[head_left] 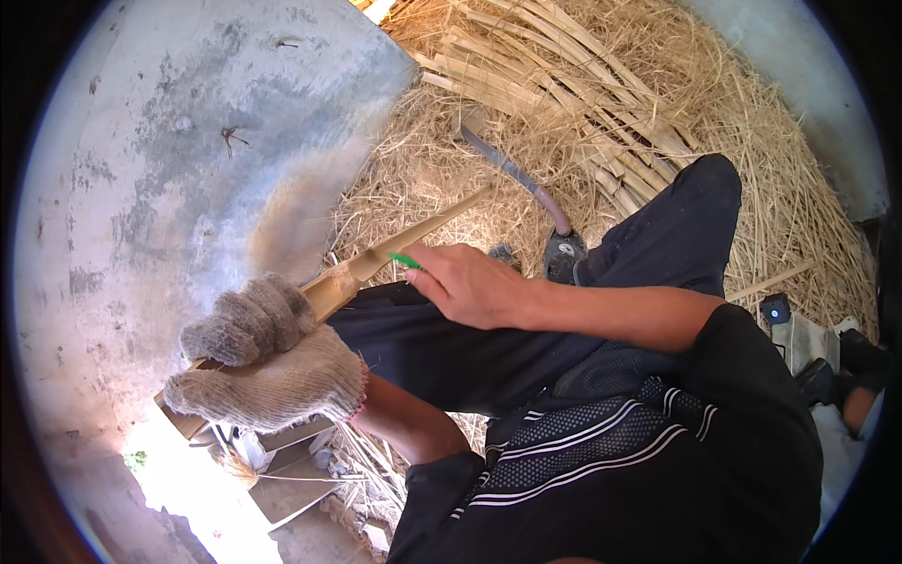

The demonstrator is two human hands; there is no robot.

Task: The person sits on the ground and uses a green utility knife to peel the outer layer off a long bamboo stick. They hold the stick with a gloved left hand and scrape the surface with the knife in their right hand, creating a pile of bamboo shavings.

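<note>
A long split bamboo strip [423, 230] runs slantwise from the straw down to the lower left. My left hand [272, 352], in a grey knitted glove, wraps round its lower part. Bare and closed, my right hand [468, 285] is at the strip's middle. A small bright green piece [405, 260] sticks out from its fingers; the rest is hidden, so its kind cannot be told. Beside that green piece, a pale, thin curved section [365, 266] of the bamboo stands up from the strip.
A curved blade with a wooden handle [553, 209] lies on the straw near my shoe [566, 252]. Many split bamboo strips [564, 80] are piled beyond it. A grey wall [178, 169] stands at the left. At the right edge, a small black box [776, 308] lies by a pale cloth.
</note>
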